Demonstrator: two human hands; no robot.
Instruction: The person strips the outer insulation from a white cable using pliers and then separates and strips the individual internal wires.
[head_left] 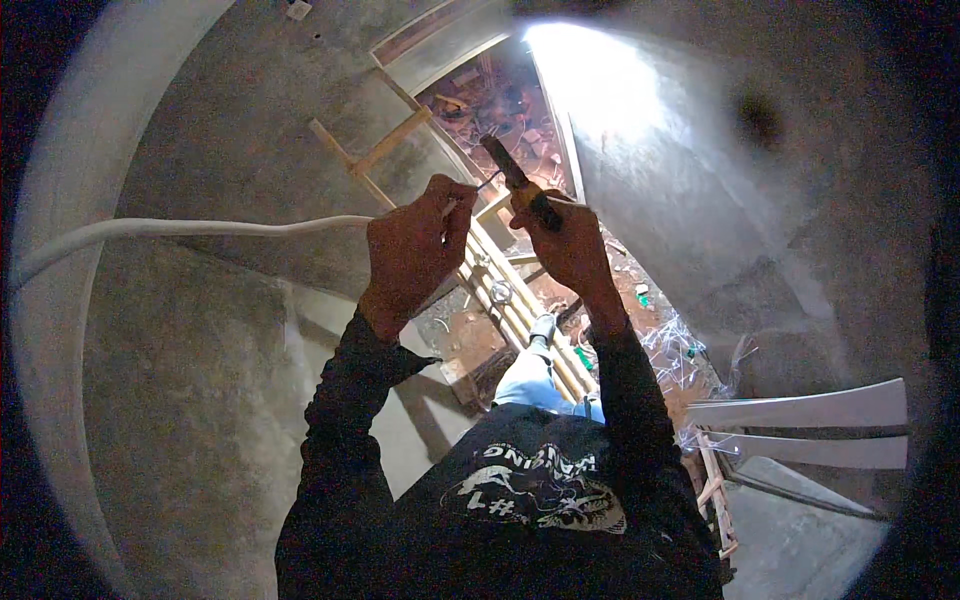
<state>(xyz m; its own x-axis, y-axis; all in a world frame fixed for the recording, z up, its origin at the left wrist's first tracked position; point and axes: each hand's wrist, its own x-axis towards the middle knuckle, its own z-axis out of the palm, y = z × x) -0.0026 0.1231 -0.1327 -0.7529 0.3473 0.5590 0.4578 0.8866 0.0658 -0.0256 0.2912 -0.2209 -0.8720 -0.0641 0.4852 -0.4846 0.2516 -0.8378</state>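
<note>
Head cam: L hand (415, 245) raised, fingers closed to a narrow pinch on thin wire (488, 182). Wire spans the short gap btwn L fingertips and dark tool (506, 166). White tube (250, 228) comes in from L, curving, and meets outer side of L hand; cannot tell if fingers grip it. R hand (568, 245): fingers wrapped around tool at its yellow section; tool tilted, upper end twd L; exact type n/a (dim). Wire, tool: hand-held, in view over upper part of timber rails (513, 312). Shoe (543, 326) overlaps rails, nearer their lower end. Floor (470, 335) carries debris; clear strips (672, 345) lie tangled nr. floor edge along R wall (720, 200).
</note>
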